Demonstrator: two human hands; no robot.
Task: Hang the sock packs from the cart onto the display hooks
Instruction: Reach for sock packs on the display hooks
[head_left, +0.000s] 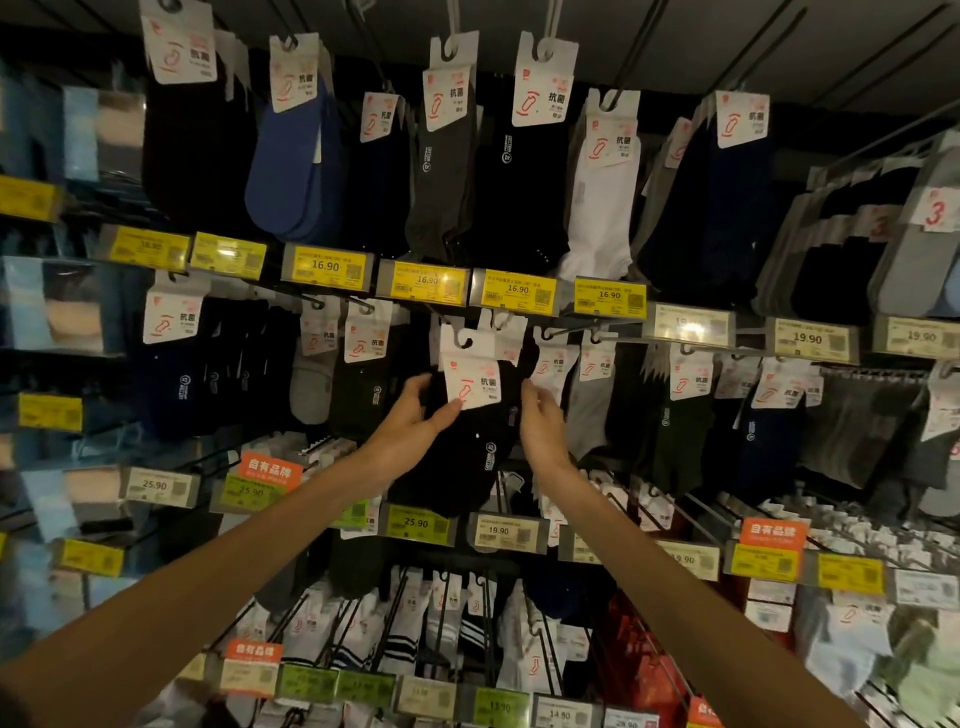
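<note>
A shop wall of display hooks (641, 44) carries rows of socks above yellow price tags (324, 266). At the middle row, a black sock pack (467, 457) is held up between both hands. The left hand (410, 421) pinches its left side, thumb on the white card, and the right hand (540, 415) curls round its right edge.

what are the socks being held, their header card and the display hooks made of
Socks: black knit fabric, matte, with soft folds; probably a cotton blend, though the fibre cannot be told.
Header card: white printed cardboard, flat and stiff, with a cut-out hanging slot.
Display hooks: thin dark wire, straight and rigid, apparently metal; its coating cannot be told.
</note>
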